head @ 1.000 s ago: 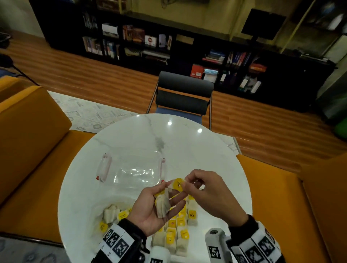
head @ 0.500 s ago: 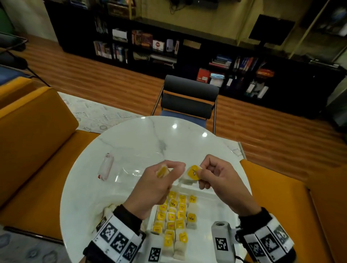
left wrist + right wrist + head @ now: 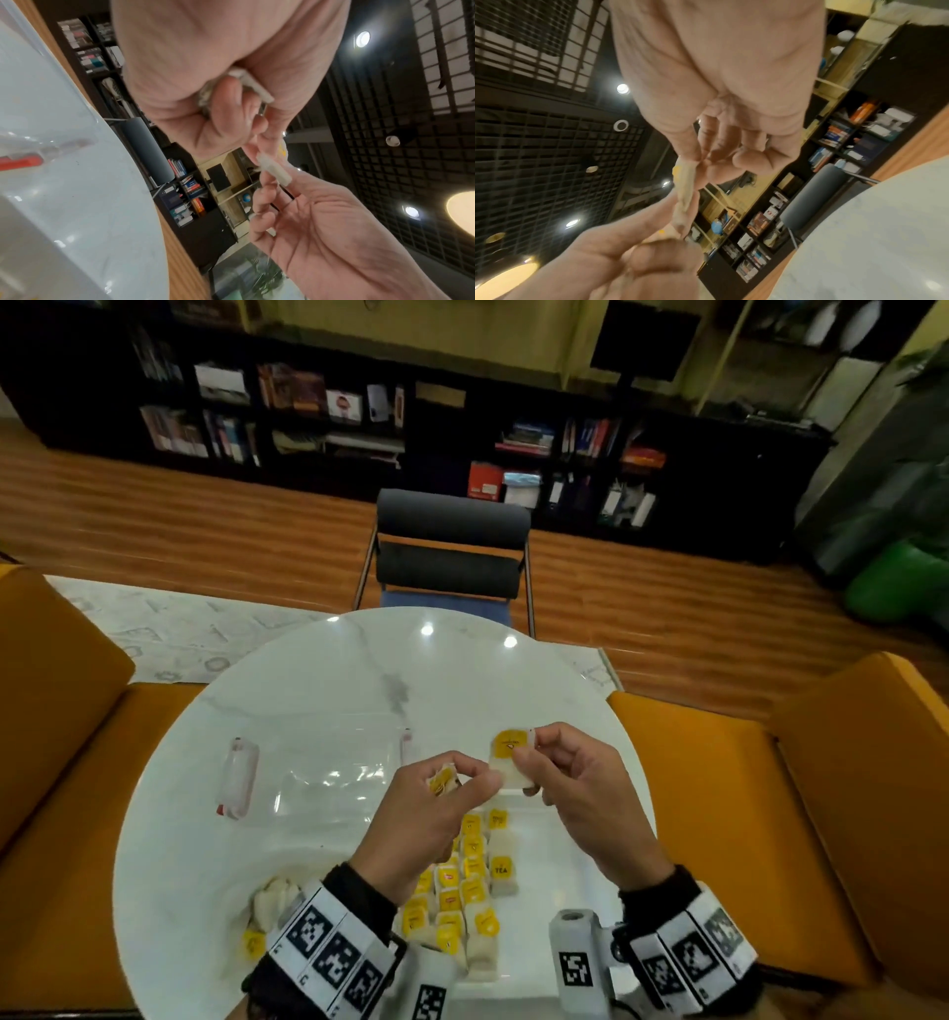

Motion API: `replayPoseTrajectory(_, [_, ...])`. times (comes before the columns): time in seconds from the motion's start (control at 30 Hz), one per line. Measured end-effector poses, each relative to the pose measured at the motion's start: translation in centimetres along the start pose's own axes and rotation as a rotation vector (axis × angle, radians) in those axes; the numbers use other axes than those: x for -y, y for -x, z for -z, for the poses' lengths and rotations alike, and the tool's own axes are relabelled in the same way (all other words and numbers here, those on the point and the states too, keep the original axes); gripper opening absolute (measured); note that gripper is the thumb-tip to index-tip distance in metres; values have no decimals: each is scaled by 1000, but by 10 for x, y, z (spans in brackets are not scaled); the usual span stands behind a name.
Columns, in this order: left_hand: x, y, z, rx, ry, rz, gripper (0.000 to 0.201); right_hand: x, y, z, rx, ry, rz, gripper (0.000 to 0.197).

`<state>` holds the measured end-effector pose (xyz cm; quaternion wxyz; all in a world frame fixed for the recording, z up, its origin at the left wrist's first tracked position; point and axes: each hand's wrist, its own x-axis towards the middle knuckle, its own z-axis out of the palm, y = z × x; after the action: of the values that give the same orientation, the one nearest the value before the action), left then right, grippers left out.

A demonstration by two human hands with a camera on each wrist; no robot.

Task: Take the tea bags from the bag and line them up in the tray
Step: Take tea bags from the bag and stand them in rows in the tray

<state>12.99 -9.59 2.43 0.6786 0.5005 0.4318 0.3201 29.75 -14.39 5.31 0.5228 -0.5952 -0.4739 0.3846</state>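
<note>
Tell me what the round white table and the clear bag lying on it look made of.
Round white table: glossy marble or marble-look stone, going by its grey veins and sharp lamp reflections. Clear bag: thin transparent plastic film, crinkled and glinting; it seems to have a red zip strip.

Black sleeves (image 3: 662,888), white wristbands (image 3: 328,950) with black square markers, white wrist cameras (image 3: 577,963)

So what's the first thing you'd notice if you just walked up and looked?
Two hands raised above the round white marble table: the right hand pinches a white tea bag with a yellow tag, and the left hand holds another crumpled tea bag. Below them, rows of yellow-tagged tea bags fill a white tray. A clear plastic zip bag lies to the left.
</note>
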Motion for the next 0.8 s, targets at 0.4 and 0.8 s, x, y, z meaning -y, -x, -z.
replayPoseTrajectory(0.4, [51, 20, 37, 49, -29, 269, 27, -175, 14, 15, 224, 544, -771, 22])
replayPoseTrajectory(0.8, [40, 21, 55, 28, 666, 519, 47, -184, 5, -3, 291, 976, -802, 45])
